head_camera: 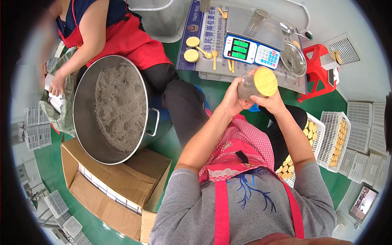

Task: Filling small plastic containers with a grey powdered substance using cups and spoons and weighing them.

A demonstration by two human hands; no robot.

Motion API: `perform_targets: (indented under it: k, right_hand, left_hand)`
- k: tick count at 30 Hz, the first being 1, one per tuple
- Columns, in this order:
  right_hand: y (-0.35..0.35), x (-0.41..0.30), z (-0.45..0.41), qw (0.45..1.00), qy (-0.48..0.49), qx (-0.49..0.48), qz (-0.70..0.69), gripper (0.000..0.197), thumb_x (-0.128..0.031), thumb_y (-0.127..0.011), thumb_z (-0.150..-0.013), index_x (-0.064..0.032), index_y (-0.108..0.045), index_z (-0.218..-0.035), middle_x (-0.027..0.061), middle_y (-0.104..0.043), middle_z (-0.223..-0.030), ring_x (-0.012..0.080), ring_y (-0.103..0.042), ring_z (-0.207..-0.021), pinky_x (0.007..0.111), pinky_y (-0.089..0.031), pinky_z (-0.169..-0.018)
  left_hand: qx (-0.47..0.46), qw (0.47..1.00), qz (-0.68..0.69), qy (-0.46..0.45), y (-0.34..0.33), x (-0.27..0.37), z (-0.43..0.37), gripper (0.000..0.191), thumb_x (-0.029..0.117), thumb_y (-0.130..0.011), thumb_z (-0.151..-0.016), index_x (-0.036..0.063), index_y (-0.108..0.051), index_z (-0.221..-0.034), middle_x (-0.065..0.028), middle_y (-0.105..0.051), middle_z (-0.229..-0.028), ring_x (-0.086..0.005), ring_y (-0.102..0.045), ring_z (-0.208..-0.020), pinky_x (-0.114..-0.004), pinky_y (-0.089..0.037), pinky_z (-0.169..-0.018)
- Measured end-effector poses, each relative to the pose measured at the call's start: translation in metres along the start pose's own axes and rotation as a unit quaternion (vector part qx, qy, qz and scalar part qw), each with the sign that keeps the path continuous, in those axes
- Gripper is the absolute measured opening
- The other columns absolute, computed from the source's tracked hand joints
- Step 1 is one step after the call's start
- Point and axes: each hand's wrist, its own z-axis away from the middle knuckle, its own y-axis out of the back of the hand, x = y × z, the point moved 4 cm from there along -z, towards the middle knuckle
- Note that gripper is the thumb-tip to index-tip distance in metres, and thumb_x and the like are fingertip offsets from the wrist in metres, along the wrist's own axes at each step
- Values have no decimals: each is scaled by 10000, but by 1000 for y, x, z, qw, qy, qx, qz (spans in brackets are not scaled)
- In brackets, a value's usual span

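Observation:
A glass jar of grey-brown granular material [247, 87] with a round wooden lid [265, 81] is tilted between my hands. My left hand [232, 97] wraps around the jar's body, and my right hand [269, 101] grips it near the lid, thumb on the glass. Just beyond them, a digital scale [251, 52] with lit green displays carries an open glass [258, 20] holding similar material. Left of the scale lie two round wooden lids [191, 55] and small wooden spoons [215, 59]. A metal bowl [293, 59] with some of the material stands at its right.
A large steel pot of grey material [153, 122] stands at left, above an open cardboard box [101, 211]. Another person [98, 33] in a red apron reaches into a green woven sack [69, 92]. A red stool [318, 88] and white baskets of lidded jars [325, 137] are at right.

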Motion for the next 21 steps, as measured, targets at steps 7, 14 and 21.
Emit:
perform_targets:
  k: [7, 14, 21]
  right_hand:
    - [9, 43, 1, 974, -92, -82, 188, 885, -222, -835, -645, -32, -351, -1361, 118, -430, -1359, 204, -423, -1259, 354, -328, -1057]
    - [1, 32, -1, 996, -55, 20, 68, 800, -117, -804, -684, -16, -347, -1333, 118, -484, -1306, 204, -468, -1215, 349, -365, -1030]
    - [17, 55, -4, 991, -70, 62, 96, 668, -28, -747, -681, -21, -400, -1252, 103, -516, -1262, 174, -501, -1134, 327, -382, -988]
  left_hand:
    - [220, 968, 88, -79, -7, 5, 3, 435, 477, -362, -924, 116, -562, -1062, -12, -615, -902, -123, -547, -551, -204, -371, -372]
    - [95, 995, -12, -39, 25, 10, -14, 415, 503, -393, -916, 117, -545, -915, -1, -539, -656, -91, -381, -416, -219, -263, -347]
    - [179, 513, -794, -272, 97, 109, -47, 140, 105, -534, -850, 46, -612, -951, -123, -611, -785, -274, -622, -707, -389, -510, -624]
